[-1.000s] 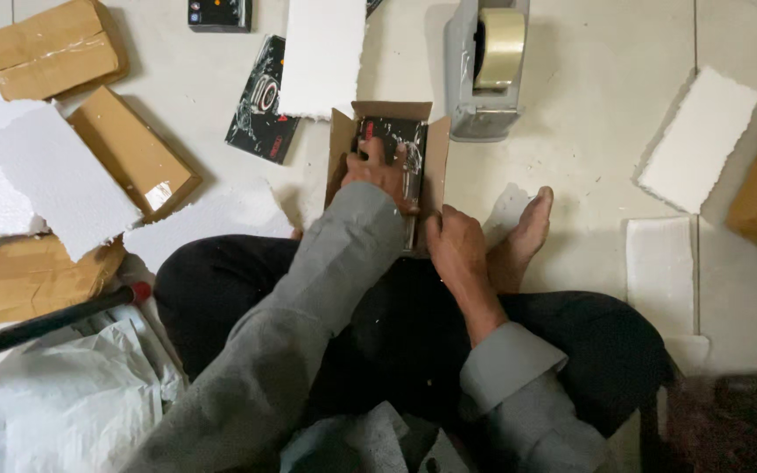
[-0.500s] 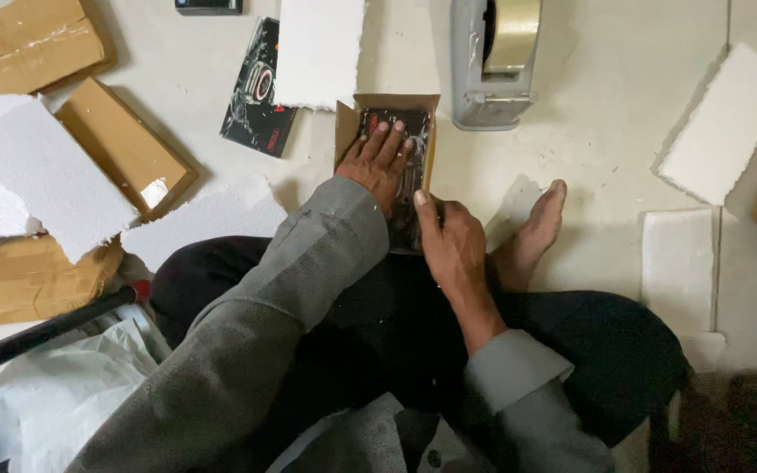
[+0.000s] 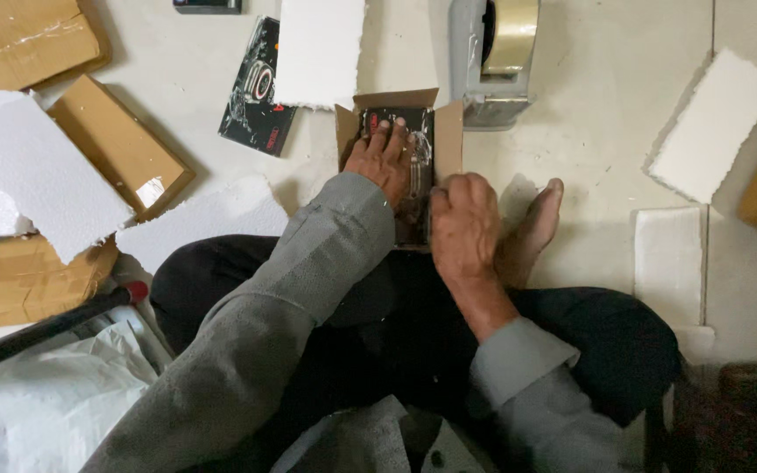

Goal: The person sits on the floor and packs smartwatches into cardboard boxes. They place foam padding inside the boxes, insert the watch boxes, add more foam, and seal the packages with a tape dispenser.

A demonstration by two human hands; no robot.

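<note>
My right hand (image 3: 464,226) had slid onto the open cardboard box's (image 3: 449,131) near edge, fingers curled together, while my left hand (image 3: 384,159), fingers spread, pressed the dark packet (image 3: 419,147) inside, tape dispenser (image 3: 492,61) just beyond.

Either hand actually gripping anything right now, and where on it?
No clear grip. Left hand presses flat on the dark packet inside the open cardboard box; right hand rests on the box's near end, fingers curled over it.

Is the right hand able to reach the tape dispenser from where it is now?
Probably yes: the right hand rests on the open box's edge, the tape dispenser stands just beyond, and nothing lies between them.
</note>
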